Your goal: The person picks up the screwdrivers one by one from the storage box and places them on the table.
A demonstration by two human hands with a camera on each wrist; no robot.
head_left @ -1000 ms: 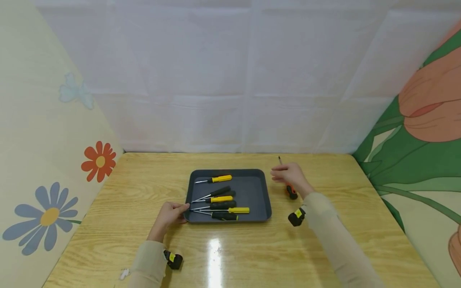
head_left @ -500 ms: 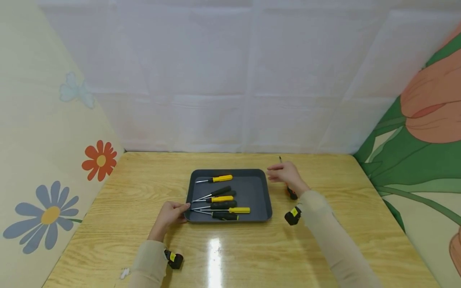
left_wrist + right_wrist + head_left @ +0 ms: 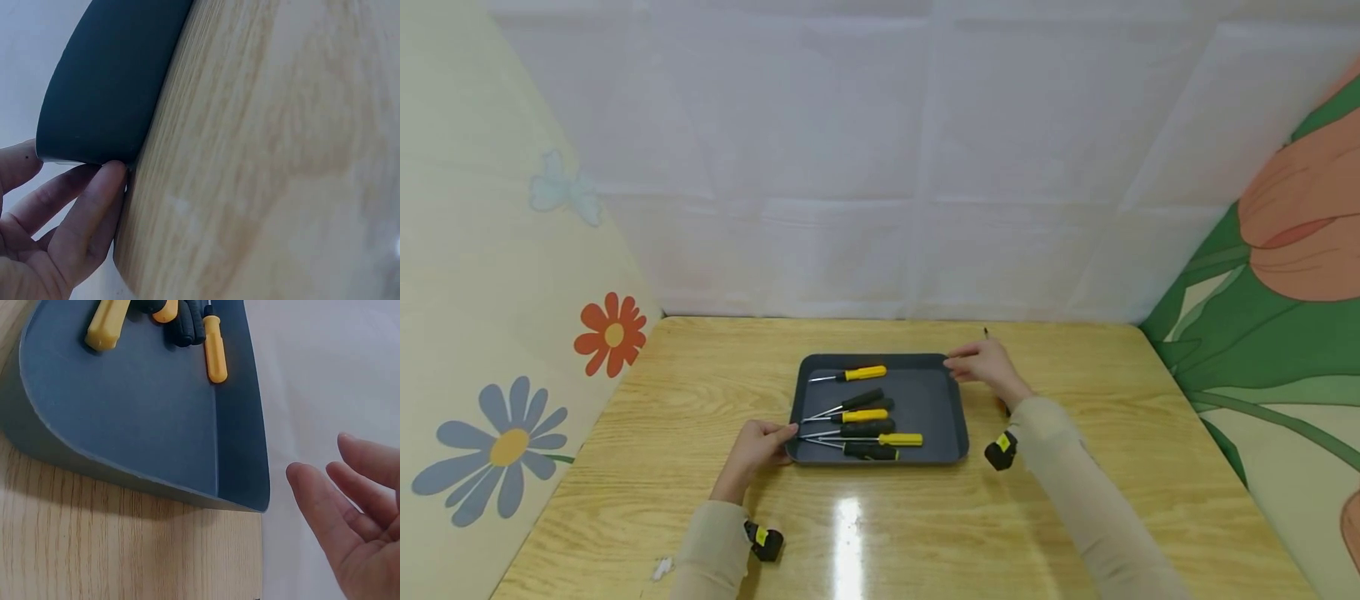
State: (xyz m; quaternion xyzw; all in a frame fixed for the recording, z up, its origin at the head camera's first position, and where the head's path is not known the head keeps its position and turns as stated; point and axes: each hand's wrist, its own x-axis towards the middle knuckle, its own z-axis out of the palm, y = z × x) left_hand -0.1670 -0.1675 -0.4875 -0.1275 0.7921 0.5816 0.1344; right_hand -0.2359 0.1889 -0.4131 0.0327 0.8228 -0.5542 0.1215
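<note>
A dark grey tray (image 3: 928, 404) lies on the wooden table, holding several screwdrivers. At its left side my left hand (image 3: 758, 446) grips the wall, thumb at the rim and fingers (image 3: 94, 206) low against the outside. My right hand (image 3: 985, 367) reaches the far right corner of the tray with parted fingers; the right wrist view shows a small gap between them and the rim. A yellow-handled screwdriver (image 3: 865, 372) lies alone along the far wall. Black and yellow ones, such as the near yellow screwdriver (image 3: 900, 439), are bunched at the left, shafts pointing left.
Another screwdriver (image 3: 987, 332) lies on the table right of the tray, mostly hidden behind my right hand. A small white scrap (image 3: 662, 569) is near the front left. A white sheet (image 3: 880, 167) hangs behind the table (image 3: 925, 533), with flowered panels either side.
My right hand has moved left from above the loose screwdriver to the tray's far right corner, covering more of that screwdriver. The left hand has stayed on the tray.
</note>
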